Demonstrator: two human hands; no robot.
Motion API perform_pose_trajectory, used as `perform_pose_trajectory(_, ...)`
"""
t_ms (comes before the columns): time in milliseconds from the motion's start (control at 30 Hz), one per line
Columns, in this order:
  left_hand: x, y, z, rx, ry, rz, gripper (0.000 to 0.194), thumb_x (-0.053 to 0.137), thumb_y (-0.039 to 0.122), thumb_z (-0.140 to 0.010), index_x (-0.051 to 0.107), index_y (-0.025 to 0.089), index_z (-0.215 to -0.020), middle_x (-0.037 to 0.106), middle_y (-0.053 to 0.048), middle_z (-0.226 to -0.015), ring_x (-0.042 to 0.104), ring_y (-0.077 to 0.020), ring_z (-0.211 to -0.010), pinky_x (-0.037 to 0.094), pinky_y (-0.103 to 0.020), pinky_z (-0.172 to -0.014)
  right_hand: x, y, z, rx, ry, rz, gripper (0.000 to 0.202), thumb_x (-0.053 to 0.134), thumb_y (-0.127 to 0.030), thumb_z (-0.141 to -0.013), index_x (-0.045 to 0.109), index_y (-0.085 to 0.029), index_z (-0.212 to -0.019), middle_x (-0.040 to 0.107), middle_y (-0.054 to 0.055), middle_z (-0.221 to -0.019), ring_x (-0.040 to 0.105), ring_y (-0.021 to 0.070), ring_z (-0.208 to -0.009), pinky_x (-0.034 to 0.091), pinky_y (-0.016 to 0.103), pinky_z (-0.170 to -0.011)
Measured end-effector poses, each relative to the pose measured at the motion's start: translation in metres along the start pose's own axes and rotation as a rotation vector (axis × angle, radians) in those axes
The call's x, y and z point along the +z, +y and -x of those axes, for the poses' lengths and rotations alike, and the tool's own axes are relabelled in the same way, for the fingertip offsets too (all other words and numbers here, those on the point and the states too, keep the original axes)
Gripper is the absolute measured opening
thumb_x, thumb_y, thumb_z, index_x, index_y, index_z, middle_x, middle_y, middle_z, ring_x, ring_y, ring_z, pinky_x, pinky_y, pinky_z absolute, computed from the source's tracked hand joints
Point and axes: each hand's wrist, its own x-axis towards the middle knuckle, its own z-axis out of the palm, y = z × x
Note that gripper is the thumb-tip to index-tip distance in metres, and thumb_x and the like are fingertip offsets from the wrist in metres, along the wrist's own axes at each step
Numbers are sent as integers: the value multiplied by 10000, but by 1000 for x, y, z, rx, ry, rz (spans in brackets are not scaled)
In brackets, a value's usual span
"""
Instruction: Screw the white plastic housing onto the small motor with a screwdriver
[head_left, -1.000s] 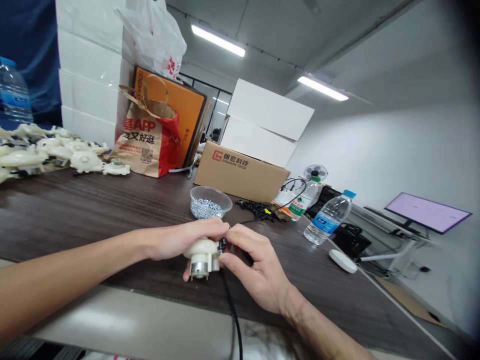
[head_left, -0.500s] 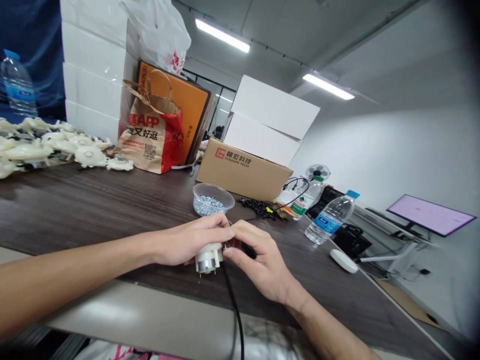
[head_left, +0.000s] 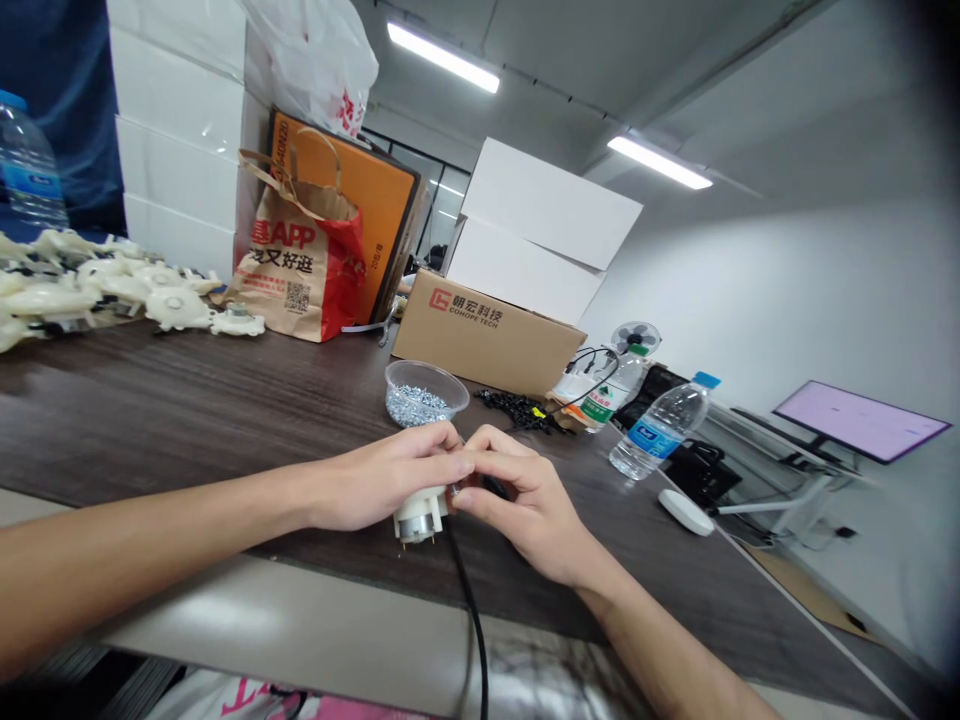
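My left hand (head_left: 390, 475) is closed over a cream plastic part with a silver motor (head_left: 416, 527), whose metal pins point down. Against its fingertips, my right hand (head_left: 521, 495) pinches a small metallic piece (head_left: 454, 490), perhaps a screw, at the part's right side. Fingers hide most of the cream part. A black cable (head_left: 471, 610) runs from beneath the hands to the table's front edge. Just beyond the hands is a clear plastic bowl (head_left: 426, 380) of small silver screws.
Black small parts (head_left: 517, 410) lie right of the bowl. Behind stand a cardboard box (head_left: 487, 340) and a paper bag (head_left: 292, 265). Cream housings (head_left: 112, 285) are piled at left. A water bottle (head_left: 664, 430) and a white oval object (head_left: 685, 512) are at right.
The view has shifted slightly. Both hands stay together at the cream part, with the right fingers moved only a little.
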Motion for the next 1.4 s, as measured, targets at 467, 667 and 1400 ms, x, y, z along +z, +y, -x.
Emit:
perform_pose_trajectory(467, 4, 2, -2, -3, 10, 31, 291, 527, 479, -965, 457, 203, -903, 426, 65, -690, 343, -71, -492, 260, -225, -438, -1, 7, -2, -1, 54, -164, 338, 796, -237, -848, 742, -295, -1177, 562, 3, -943, 552, 156, -845, 484, 317, -784)
perform_pose_trajectory(667, 5, 1, -3, -8, 21, 63, 292, 549, 473, -956, 515, 184, -948, 478, 35, -764, 393, -68, -539, 299, -184, -425, -2, 11, -2, -24, 44, -194, 381, 805, -221, -835, 715, -296, -1197, 578, 5, -987, 562, 156, -867, 486, 312, -795)
perform_pose_trajectory(1400, -17, 11, -19, -112, 423, 603, 337, 549, 504, -934, 604, 178, -870, 642, -55, -830, 490, -109, -525, 288, -149, -314, -58, 25, 24, 606, -171, 940, 117, 549, -297, -919, 610, -214, -864, 723, 95, -904, 664, 303, -830, 307, 334, -642)
